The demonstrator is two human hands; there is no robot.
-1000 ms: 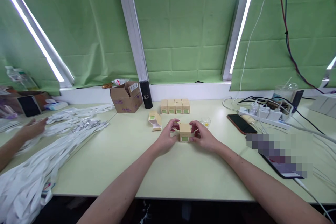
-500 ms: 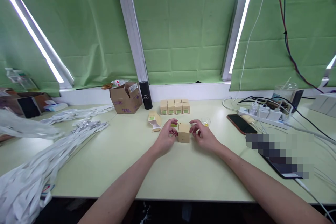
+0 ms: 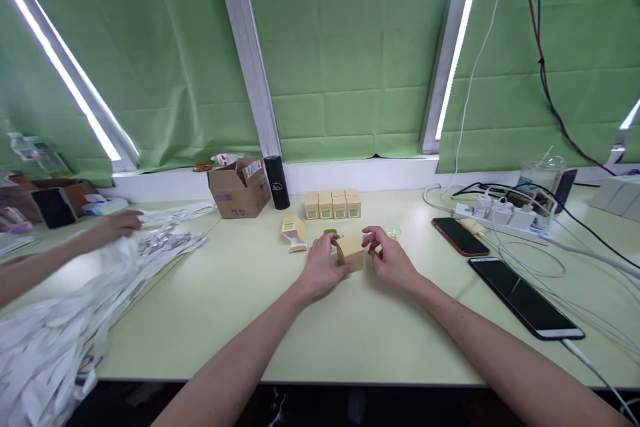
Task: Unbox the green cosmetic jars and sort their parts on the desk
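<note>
Your left hand [image 3: 323, 267] came in from the lower left, forearm angled up and inward, its thumb on the near side of the small kraft box [image 3: 351, 252] and its fingers around the left side, so it was gripping that box. Your right hand [image 3: 390, 257] mirrored it from the lower right, fingers curled and moderately spread, just beside the box's right side and holding nothing you could see. The box sat slightly turned on the tabletop [image 3: 280, 320], between your hands, with a green item [image 3: 330, 231] just behind your left fingers. The open kraft box [image 3: 295, 233] lay left of that, the row of four small boxes [image 3: 333, 205] stood farther back, and a clear item [image 3: 393, 232] was behind your right hand. Far left, another person's hand [image 3: 117, 225] reached over white straps [image 3: 95, 293].
</note>
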